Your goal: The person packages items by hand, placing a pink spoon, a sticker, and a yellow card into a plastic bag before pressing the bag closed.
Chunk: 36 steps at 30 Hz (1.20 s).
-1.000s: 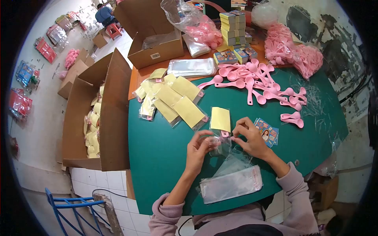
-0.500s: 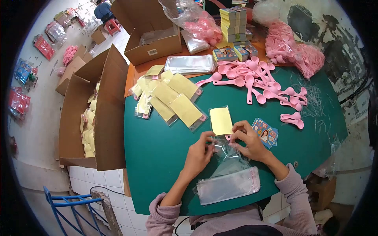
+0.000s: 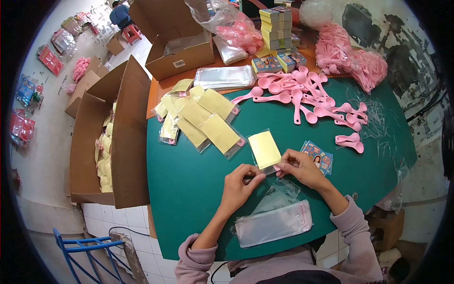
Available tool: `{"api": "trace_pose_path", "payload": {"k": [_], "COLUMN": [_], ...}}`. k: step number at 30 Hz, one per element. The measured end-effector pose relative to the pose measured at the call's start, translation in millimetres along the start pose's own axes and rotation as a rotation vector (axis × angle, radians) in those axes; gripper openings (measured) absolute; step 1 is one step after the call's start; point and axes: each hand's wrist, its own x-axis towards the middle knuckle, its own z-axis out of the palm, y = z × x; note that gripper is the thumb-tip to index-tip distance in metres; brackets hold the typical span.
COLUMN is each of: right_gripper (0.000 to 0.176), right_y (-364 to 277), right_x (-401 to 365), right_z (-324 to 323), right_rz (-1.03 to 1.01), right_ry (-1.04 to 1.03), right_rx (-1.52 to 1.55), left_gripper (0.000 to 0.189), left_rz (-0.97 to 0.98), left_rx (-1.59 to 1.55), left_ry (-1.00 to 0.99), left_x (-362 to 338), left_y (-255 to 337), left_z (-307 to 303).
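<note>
A clear bag with a yellow card (image 3: pixel 265 149) lies on the green table, a bit of pink spoon handle showing at its lower edge. My left hand (image 3: pixel 242 183) pinches the bag's lower left edge, thumb and index finger together. At its lower right corner, by the pink handle, my right hand (image 3: pixel 299 168) closes its fingers on the same bag. Below my hands lies a stack of empty clear bags (image 3: pixel 274 225), with loose crumpled film above it. Blue printed cards (image 3: pixel 319 155) lie just beyond my right hand.
Filled yellow-card bags (image 3: pixel 203 113) are piled at the left. Pink spoons (image 3: pixel 321 102) are spread at the back right. Beyond them stand card stacks (image 3: pixel 275 28) and bags of pink spoons (image 3: pixel 336 52). A big cardboard box (image 3: pixel 130 137) stands left of the table (image 3: pixel 189 189).
The clear flap between my hands is no longer raised; my left hand has moved right and slightly down to the bag's lower edge. The view has shifted slightly.
</note>
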Motion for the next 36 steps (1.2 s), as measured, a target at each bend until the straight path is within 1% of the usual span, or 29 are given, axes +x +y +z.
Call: {"api": "trace_pose_path", "payload": {"k": [2,5,10,15,18,20,21,22,23,24,25,26,27,28,29,31,32,34,36], "right_gripper": [0.011,0.011,0.012,0.011,0.015,0.025,0.025,0.029,0.033,0.033,0.031,0.031,0.031,0.032,0.033,0.033,0.033,0.034,0.033], "right_y": [-7.3,2.1,-2.2,1.2,0.0,-2.2,-1.5,0.0,-0.6,-6.8,-17.1,-25.6,-29.8,-31.4,-31.0,-27.8,-30.4,-32.7,-21.3], "right_x": [-0.1,1.6,1.0,1.5,1.5,1.0,1.0,1.0,0.9,1.1,3.0,5.8,12.2,22.6,32.6,54.8,65.1,79.8,91.1], "right_z": [7.5,9.5,12.1,11.8,12.9,14.1,13.6,12.7,11.7,9.3,4.8,-1.2,-11.2,-24.9,-37.1,-56.1,-61.7,-69.3,-67.6], "right_rz": [0.046,0.011,0.016,0.019,0.009,0.022,0.021,0.024,0.025,0.015,-0.018,-0.047,-0.048,-0.187,-0.327,-0.361,-0.365,-0.135,-0.127], "right_ry": [0.128,0.184,0.211,0.193,0.175,0.173,0.175,0.166,0.158,0.162,0.173,0.184,0.186,0.326,0.465,0.713,0.716,0.788,0.81], "right_rx": [0.031,-0.02,0.004,-0.026,-0.001,-0.016,-0.016,-0.037,-0.06,-0.063,-0.284,-0.505,-0.507,-0.803,-1.095,-1.294,-1.291,-1.42,-1.479], "left_gripper": [0.013,0.015,0.018,0.018,0.02,0.023,0.028,0.033,0.033,0.038,0.042,0.045,0.047,0.048,0.048,0.048,0.04,0.035,0.033], "left_rz": [-0.037,-0.078,-0.105,-0.104,-0.104,-0.104,-0.078,-0.051,-0.045,-0.069,-0.091,0.0,0.084,0.08,0.077,0.345,0.396,0.185,0.194], "left_rx": [-0.022,-0.009,-0.161,-0.141,-0.123,-0.106,-0.083,-0.06,-0.059,-0.112,-0.163,-0.101,-0.039,-0.037,-0.034,0.416,0.581,0.441,0.442], "left_ry": [0.017,0.053,0.145,0.131,0.119,0.112,0.1,0.087,0.085,0.046,0.007,0.042,0.078,0.124,0.12,0.538,0.65,0.363,0.105], "left_x": [-0.4,-0.7,0.7,1.0,1.7,2.4,2.6,2.6,3.0,4.7,7.4,12.0,16.6,20.7,22.1,23.1,20.7,4.0,-12.2], "left_y": [-0.9,1.8,-2.2,-4.1,-4.0,-5.4,-6.5,-6.2,-4.6,-2.5,-0.3,-0.2,-0.5,1.7,5.7,18.2,22.4,29.2,28.9], "left_z": [1.2,4.9,7.9,8.7,8.4,8.0,7.6,6.9,4.8,1.0,-3.9,-11.7,-21.6,-32.6,-40.1,-50.8,-47.4,-28.1,12.6]}}
